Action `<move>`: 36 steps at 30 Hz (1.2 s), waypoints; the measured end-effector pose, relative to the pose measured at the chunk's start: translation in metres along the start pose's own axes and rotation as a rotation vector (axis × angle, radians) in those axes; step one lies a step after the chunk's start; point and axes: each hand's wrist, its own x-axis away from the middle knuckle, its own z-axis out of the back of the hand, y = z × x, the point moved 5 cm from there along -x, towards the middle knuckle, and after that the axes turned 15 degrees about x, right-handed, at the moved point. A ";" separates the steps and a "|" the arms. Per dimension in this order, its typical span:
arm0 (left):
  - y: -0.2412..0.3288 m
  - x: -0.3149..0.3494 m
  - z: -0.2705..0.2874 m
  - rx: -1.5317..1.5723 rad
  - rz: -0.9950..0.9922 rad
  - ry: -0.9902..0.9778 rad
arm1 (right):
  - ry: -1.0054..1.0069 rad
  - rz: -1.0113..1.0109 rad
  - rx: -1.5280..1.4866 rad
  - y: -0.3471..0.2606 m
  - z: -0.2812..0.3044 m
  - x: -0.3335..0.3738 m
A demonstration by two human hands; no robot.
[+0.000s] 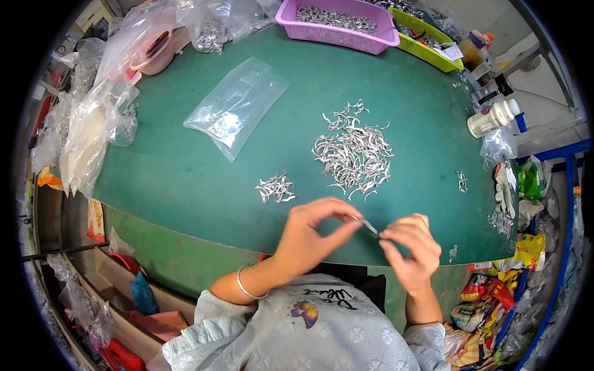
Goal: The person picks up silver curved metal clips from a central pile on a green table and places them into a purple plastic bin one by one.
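Between my two hands, above the near edge of the green table, is one small curved silvery metal piece (369, 226). My left hand (318, 230) pinches its left end between thumb and fingertips. At the other end, the fingertips of my right hand (413, 248) close on it. Just beyond my hands lies a large loose pile of similar curved metal pieces (354, 154). A smaller pile of them (276, 188) sits to its left. Farther back, a flat clear plastic bag (238, 106) rests on the table.
A purple basket (337, 36) and a yellow-green basket (427, 49) of metal parts stand at the far edge. A pink bowl (152, 62) is at the far left, by plastic bags (93, 136). A white bottle (493, 119) and a few loose pieces (461, 181) lie right.
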 end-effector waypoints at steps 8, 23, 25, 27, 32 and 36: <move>-0.014 0.011 0.080 -0.872 -0.204 0.412 | -0.096 -0.260 0.226 0.069 -0.051 0.006; -0.013 -0.006 0.004 -0.246 -0.023 -0.079 | -0.001 0.109 0.188 0.004 -0.026 -0.012; -0.018 -0.013 -0.004 -0.221 0.018 -0.150 | -0.010 0.136 0.146 -0.003 -0.022 -0.015; -0.020 -0.017 -0.008 -0.214 0.083 -0.208 | -0.018 0.164 0.111 -0.001 -0.019 -0.015; -0.028 -0.015 -0.010 0.333 0.260 -0.088 | 0.072 -0.202 -0.165 0.012 -0.014 -0.007; -0.030 -0.010 -0.014 0.601 0.364 -0.048 | -0.013 -0.340 -0.428 0.019 -0.016 0.004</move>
